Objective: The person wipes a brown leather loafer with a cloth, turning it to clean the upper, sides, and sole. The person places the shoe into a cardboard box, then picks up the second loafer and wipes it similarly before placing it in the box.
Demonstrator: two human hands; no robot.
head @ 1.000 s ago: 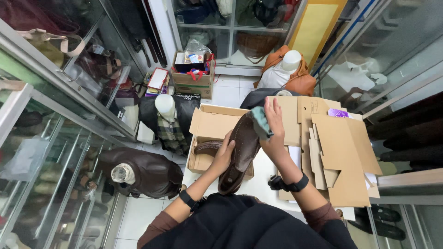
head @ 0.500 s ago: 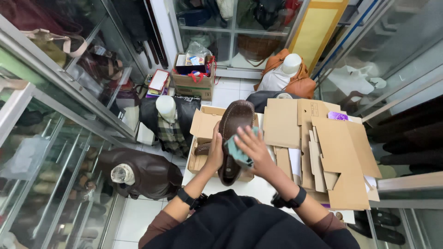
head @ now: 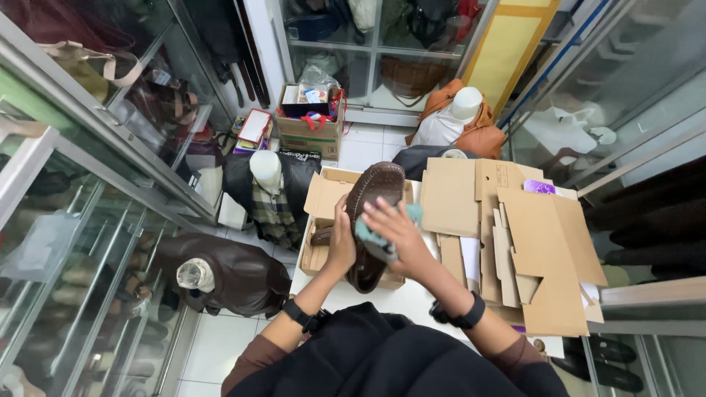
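An open tan shoebox [head: 323, 213] sits on the white counter. Flattened brown cardboard sheets [head: 515, 242] lie stacked to its right. On the floor beyond stands a brown carton [head: 309, 132] holding colourful small packages.

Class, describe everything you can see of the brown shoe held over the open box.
The shoe is dark brown and looks like leather, with a rounded toe and a stitched or perforated edge around the front. It is held lengthwise above an open cardboard box, toe pointing away from the person. The left hand grips its side near the heel; the right hand presses a teal cloth against it.
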